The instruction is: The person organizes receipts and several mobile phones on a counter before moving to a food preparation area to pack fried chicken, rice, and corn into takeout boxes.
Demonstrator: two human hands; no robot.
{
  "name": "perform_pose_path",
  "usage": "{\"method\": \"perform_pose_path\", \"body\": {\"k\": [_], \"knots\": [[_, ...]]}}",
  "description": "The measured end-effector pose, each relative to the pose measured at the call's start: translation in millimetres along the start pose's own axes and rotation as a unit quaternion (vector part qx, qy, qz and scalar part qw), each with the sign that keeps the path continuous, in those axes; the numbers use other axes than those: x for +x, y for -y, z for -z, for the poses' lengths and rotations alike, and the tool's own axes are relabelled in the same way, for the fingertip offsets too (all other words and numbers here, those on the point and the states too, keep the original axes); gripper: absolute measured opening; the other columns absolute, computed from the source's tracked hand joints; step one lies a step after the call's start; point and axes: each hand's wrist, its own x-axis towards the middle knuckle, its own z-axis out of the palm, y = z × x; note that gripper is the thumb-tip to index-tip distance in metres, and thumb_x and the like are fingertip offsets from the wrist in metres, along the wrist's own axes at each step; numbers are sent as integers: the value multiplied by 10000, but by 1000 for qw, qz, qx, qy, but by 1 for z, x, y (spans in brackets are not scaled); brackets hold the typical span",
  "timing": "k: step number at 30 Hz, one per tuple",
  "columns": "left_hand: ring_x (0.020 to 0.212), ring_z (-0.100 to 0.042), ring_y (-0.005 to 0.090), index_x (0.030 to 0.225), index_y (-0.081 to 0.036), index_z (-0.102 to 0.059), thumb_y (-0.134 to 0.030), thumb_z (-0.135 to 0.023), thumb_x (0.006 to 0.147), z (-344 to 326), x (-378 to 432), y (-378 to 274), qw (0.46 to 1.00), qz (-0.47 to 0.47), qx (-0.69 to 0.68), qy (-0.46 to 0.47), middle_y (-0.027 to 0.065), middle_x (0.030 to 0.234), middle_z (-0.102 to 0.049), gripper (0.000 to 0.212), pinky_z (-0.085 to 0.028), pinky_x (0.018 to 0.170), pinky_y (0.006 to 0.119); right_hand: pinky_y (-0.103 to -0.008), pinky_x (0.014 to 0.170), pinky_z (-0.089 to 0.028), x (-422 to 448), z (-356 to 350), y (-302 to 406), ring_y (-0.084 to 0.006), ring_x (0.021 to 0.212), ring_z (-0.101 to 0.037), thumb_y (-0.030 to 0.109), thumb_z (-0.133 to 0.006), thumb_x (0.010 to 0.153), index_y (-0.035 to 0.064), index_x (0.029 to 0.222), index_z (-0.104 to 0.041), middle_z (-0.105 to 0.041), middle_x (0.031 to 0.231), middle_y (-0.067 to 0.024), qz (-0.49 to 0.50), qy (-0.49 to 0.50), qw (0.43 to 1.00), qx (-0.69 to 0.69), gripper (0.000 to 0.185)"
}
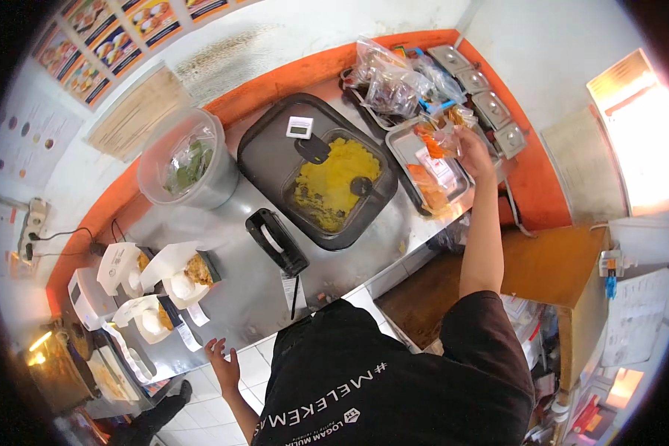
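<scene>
My right hand [475, 153] reaches over a metal tray [400, 144] on the right of the counter. Its fingers grip a clear plastic packet [451, 139], beside orange sachets [432, 146] whose contents are hard to make out. More orange packets [425, 184] and a white printed packet [436, 167] lie in that tray. My left hand [223, 362], fingers apart and holding nothing, hovers at the counter's front edge. Nearest to it are paper slips [188, 336] and open white food boxes [187, 285] containing rice and fried pieces.
A black pan with a lid [267, 134] holds yellow food [337, 178]; a small timer [300, 127] rests on the lid. Left of it stands a plastic tub [200, 189] with bagged leaves. A black device [277, 242], lidded metal containers [490, 108] and another person's leg [164, 410] are visible.
</scene>
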Motion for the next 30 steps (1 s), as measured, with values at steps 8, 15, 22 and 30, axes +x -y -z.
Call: {"method": "perform_pose_path", "body": {"k": [8,15,22,30], "knots": [[1098,-603,301,1284,-76,-613,9,-703,870,-1,6,24,998,-5,-62,9,142,1409,-461,433,-539,884,414,-262,686,-583,-27,-118,81,-107,822,-688,146,-549,1056,67,1111,-582,-689,954,-48,8,42,999,-16,102],[1064,-641,311,1249,-39,-618,-29,-703,893,31,11,48,991,-43,-125,16,169,1235,-595,367,-536,900,391,-343,847,-591,-83,-349,-18,-217,1035,-716,229,-515,1083,103,1129,-564,-704,1214,-143,-50,293,947,-119,143],[1024,-667,278,1250,-38,-632,-50,-695,919,65,-4,78,991,-39,-126,17,144,1182,-627,337,-554,862,391,-380,834,-562,-151,-603,-204,-228,943,-710,277,-540,1067,25,1061,-552,-706,1059,-142,64,453,780,-428,252],[1009,-672,296,1271,-43,-623,-70,-691,924,104,-37,158,988,56,-144,-23,157,1188,-642,355,-545,859,407,-402,704,-540,-158,-699,-240,-283,793,-708,162,-619,971,16,1076,-630,-706,894,-162,271,354,783,-434,179]]}}
